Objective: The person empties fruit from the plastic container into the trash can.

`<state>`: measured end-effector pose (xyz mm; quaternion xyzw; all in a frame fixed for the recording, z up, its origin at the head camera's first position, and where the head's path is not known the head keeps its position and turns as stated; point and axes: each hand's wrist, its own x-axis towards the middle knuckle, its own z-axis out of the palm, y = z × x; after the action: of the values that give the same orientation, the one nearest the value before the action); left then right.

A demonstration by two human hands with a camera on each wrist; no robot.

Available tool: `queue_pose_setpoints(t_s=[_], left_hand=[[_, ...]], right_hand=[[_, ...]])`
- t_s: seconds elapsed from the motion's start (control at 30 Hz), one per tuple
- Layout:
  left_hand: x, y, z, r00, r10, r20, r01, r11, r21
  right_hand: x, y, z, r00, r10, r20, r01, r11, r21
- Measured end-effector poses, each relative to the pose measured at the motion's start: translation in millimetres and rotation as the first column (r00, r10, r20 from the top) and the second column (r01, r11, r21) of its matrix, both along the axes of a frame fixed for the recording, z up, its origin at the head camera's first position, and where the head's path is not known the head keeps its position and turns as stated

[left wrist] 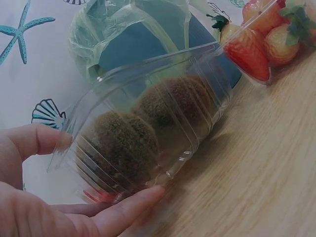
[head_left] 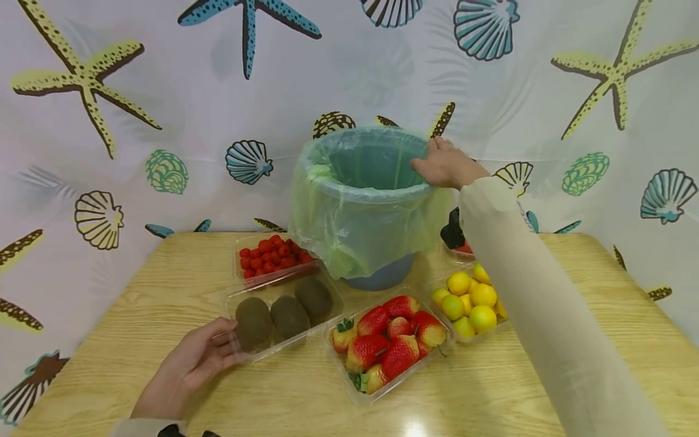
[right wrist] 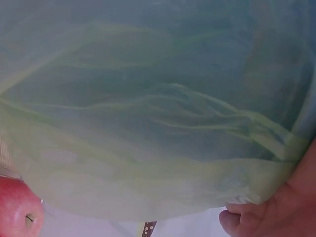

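My left hand (head_left: 199,358) grips the left end of a clear plastic tray (head_left: 300,335) with three brown kiwis (head_left: 289,317) in it. In the left wrist view its thumb is at the tray's rim and its fingers reach beneath. The tray is tilted there, and its far end overlaps the bin. A blue bin (head_left: 380,276) stands at the back middle, lined with a thin pale green plastic bag (head_left: 360,233) folded over its rim. My right hand (head_left: 449,165) holds the right side of that rim over the bag, thumb towards the inside.
Around the bin on the wooden table (head_left: 136,315) are trays of small red berries (head_left: 272,255), strawberries (head_left: 401,355) and small yellow lemons (head_left: 483,294). A red apple (right wrist: 17,207) shows beside the bin, mostly hidden by my right arm in the head view. Behind hangs a seashell-print cloth (head_left: 202,109).
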<state>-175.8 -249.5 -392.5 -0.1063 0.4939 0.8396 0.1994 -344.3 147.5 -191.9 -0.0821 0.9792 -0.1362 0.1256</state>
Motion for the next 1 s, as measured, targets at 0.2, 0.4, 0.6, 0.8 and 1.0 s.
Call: queue_pose_setpoints(t_s=[0.2, 0.4, 0.6, 0.8, 1.0], left_hand=[[4.0, -7.2, 3.5, 1.0, -0.006, 0.027, 0.005, 0.999, 0.051], [6.5, -17.9, 8.4, 0.999, -0.023, 0.027, 0.021, 0.998, 0.058], [9.3, -29.9, 12.5, 0.997, -0.081, -0.003, 0.081, 0.988, 0.132], [12.5, -38.7, 14.7, 0.988, -0.131, -0.081, 0.144, 0.975, 0.172], [14.0, -42.2, 16.1, 0.98, -0.144, -0.14, 0.167, 0.97, 0.174]], right_hand=[[-2.3, -4.0, -3.5, 1.0, 0.01, -0.024, -0.01, 1.0, 0.021], [-2.7, -4.9, -4.5, 0.999, 0.017, -0.03, -0.016, 0.999, 0.044], [-1.8, -4.5, -4.5, 1.0, 0.005, -0.024, -0.004, 0.999, 0.044], [-2.8, -0.1, -3.7, 0.998, 0.056, 0.029, -0.055, 0.997, -0.05], [-1.3, 10.8, 3.6, 0.993, 0.114, 0.008, -0.112, 0.982, -0.155]])
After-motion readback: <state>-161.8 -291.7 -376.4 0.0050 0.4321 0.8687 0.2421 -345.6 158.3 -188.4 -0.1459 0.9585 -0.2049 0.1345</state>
